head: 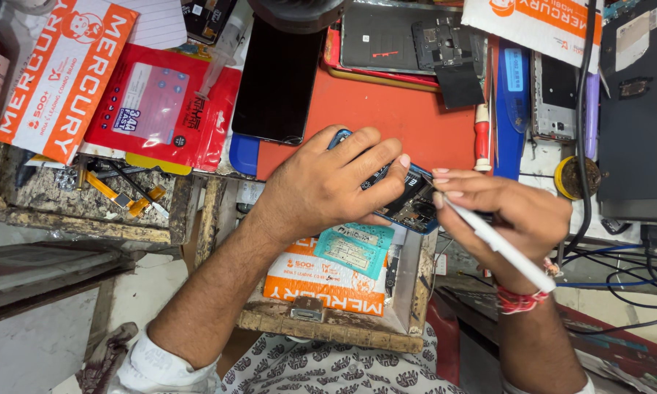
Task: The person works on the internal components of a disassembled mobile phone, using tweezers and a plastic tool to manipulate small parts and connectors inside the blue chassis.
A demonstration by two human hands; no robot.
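Cluttered table (445,124) w/ smooth orange mat, 1 worn wooden drawer (343,321) below. Left hand (328,182) fingers clamp 1 opened blue phone (409,201) at mat's front edge; right hand (503,211) fingers pinch 1 slim white tool (500,244).

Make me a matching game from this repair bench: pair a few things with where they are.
Things:
1. opened phone
2. white tool
3. black screen panel
4. teal packet

Places:
A. in the wooden drawer
B. lying on the orange mat's far left
C. under the left hand
D. gripped in the right hand

Pairs: 1-C, 2-D, 3-B, 4-A
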